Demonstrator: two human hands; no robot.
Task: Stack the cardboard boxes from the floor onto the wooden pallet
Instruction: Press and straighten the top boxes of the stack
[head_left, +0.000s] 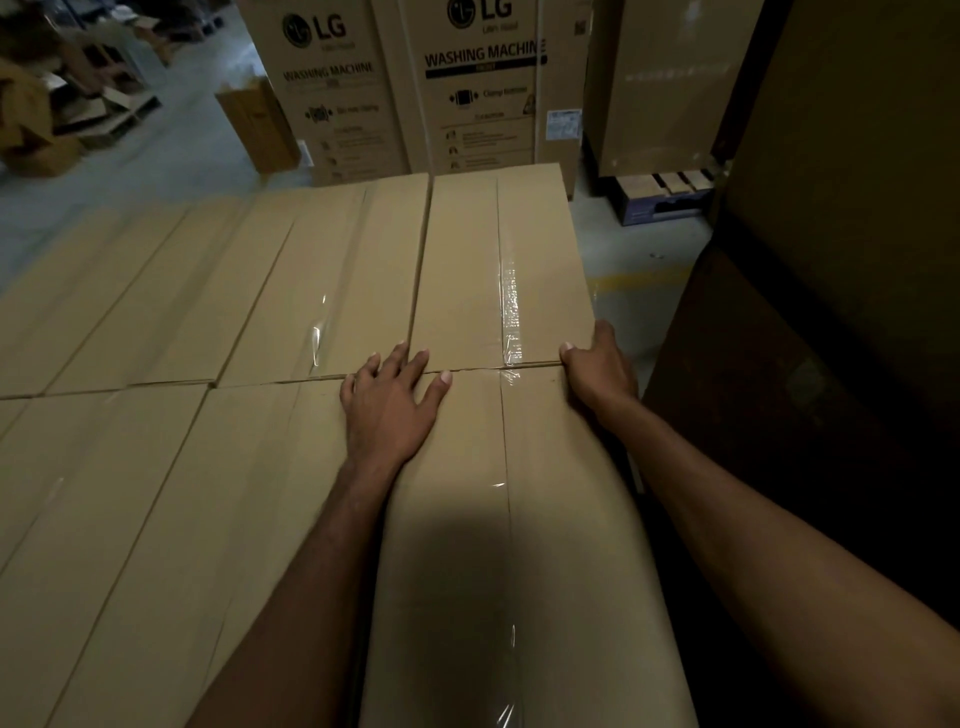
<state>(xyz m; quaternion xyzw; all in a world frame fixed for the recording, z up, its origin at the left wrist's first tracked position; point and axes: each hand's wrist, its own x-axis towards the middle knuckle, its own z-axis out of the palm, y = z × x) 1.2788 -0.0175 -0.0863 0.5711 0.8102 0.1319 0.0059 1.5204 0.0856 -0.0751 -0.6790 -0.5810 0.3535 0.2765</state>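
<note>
A layer of long, tape-sealed cardboard boxes fills the middle of the view, laid side by side in two rows. The nearest right box (498, 545) lies end to end with the far right box (467, 270). My left hand (389, 405) rests flat on the near box's top with fingers spread, its fingertips reaching the seam between the two boxes. My right hand (597, 369) grips the far right corner of that same box, fingers curled over its edge. The wooden pallet is hidden beneath the boxes.
Tall washing machine cartons (483, 88) stand behind the stack. A narrow open carton (257, 124) leans beside them. A dark tall stack (831, 312) rises close on the right, with a strip of grey floor (639, 280) between. Loose cardboard clutter (62, 104) lies far left.
</note>
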